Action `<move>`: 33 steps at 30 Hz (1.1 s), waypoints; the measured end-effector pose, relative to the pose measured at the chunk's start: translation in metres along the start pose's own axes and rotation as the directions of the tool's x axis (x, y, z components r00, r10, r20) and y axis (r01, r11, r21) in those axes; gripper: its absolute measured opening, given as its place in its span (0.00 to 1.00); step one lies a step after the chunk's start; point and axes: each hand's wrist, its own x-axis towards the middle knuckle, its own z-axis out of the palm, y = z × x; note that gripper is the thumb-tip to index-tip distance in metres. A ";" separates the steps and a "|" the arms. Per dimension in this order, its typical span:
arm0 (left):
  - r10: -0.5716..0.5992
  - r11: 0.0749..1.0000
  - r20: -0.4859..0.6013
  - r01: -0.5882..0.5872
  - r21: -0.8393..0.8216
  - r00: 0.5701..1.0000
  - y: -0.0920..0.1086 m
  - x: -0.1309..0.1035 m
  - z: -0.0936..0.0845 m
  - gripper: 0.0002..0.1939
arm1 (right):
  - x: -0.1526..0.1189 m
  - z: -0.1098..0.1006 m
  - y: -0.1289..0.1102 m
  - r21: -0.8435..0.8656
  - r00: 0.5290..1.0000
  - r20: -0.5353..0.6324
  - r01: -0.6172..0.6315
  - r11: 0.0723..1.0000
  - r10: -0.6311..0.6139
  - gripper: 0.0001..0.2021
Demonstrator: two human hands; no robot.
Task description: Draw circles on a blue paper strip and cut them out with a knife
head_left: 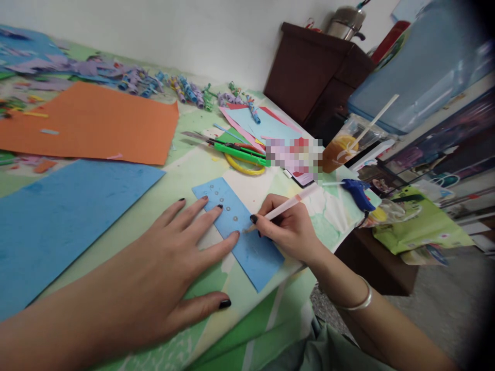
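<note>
A narrow blue paper strip [259,255] lies slantwise on the green patterned tablecloth [216,324]. Several small round pencil marks run down its upper part. My left hand [166,263] is spread flat, with some fingertips resting on the strip's left edge and the thumb on the cloth. A pale pink pen [286,207] is pinched in my right hand [288,226], its tip touching the strip just below the lowest clear mark.
Large orange [96,123] and blue [77,216] sheets lie at left. Behind are paper scraps, curled paper pieces [187,90], a green cutter [240,152] and yellow-handled scissors [245,167]. At right stand a drink cup [342,149] and a blue glue gun [358,193].
</note>
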 end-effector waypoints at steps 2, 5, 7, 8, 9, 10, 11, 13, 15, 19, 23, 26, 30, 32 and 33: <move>0.016 1.000 0.003 -0.016 0.001 1.000 -0.001 0.000 0.000 0.35 | 0.000 0.001 0.001 -0.001 1.000 -0.016 -0.015 1.000 0.015 0.10; -0.004 1.000 -0.013 0.004 -0.011 1.000 0.001 0.002 0.001 0.34 | 0.000 0.001 0.002 -0.011 1.000 -0.012 -0.009 1.000 0.008 0.10; -0.023 1.000 -0.029 0.022 -0.022 0.999 0.004 0.002 0.002 0.33 | 0.000 0.001 0.001 -0.018 1.000 0.001 0.003 1.000 -0.003 0.10; -0.034 0.999 -0.037 0.033 -0.026 0.999 0.005 0.002 0.003 0.33 | 0.000 0.001 0.001 -0.021 1.000 0.007 0.011 1.000 -0.011 0.10; -0.036 0.999 -0.043 0.034 -0.028 0.998 0.006 0.001 0.003 0.33 | 0.000 0.001 0.001 -0.022 1.000 0.011 0.020 1.000 -0.020 0.10; -0.032 0.999 -0.045 0.031 -0.028 0.998 0.006 0.001 0.003 0.33 | 0.000 0.001 0.001 -0.022 1.000 0.014 0.027 0.999 -0.027 0.09; -0.032 0.999 -0.046 0.031 -0.027 0.998 0.006 0.001 0.003 0.33 | 0.000 0.001 0.001 -0.019 0.999 0.016 0.031 0.999 -0.031 0.09; -0.030 0.999 -0.042 0.030 -0.019 0.999 0.005 0.000 0.002 0.33 | -0.001 0.001 0.001 -0.008 0.999 0.019 0.029 1.000 -0.029 0.09; -0.012 1.000 -0.029 0.012 -0.007 1.000 0.004 0.000 0.002 0.33 | -0.001 0.001 0.001 -0.004 1.000 0.022 0.022 1.000 -0.022 0.09; -0.031 0.999 -0.020 0.031 -0.013 0.999 0.004 0.000 0.002 0.34 | 0.000 0.001 0.002 -0.037 0.999 0.028 0.039 0.999 -0.038 0.09; -0.051 0.998 -0.026 0.050 -0.030 0.998 0.006 0.000 0.003 0.33 | 0.000 0.001 0.001 -0.057 0.998 0.021 0.064 0.996 -0.063 0.10; -0.050 0.998 -0.026 0.050 -0.030 0.998 0.006 0.001 0.003 0.32 | -0.001 0.001 0.000 -0.070 0.997 0.008 0.074 0.995 -0.074 0.11; -0.050 0.998 -0.019 0.049 -0.027 0.999 0.006 0.001 0.002 0.32 | -0.001 0.001 0.000 -0.073 0.997 -0.003 0.077 0.994 -0.077 0.10; -0.041 0.999 -0.011 0.041 -0.022 0.999 0.005 0.001 0.002 0.32 | -0.001 0.001 0.001 -0.068 0.997 -0.004 0.071 0.995 -0.072 0.10; -0.038 0.999 -0.011 0.038 -0.020 0.999 0.005 0.000 0.002 0.32 | -0.001 0.001 0.001 -0.063 0.998 -0.006 0.069 0.996 -0.069 0.10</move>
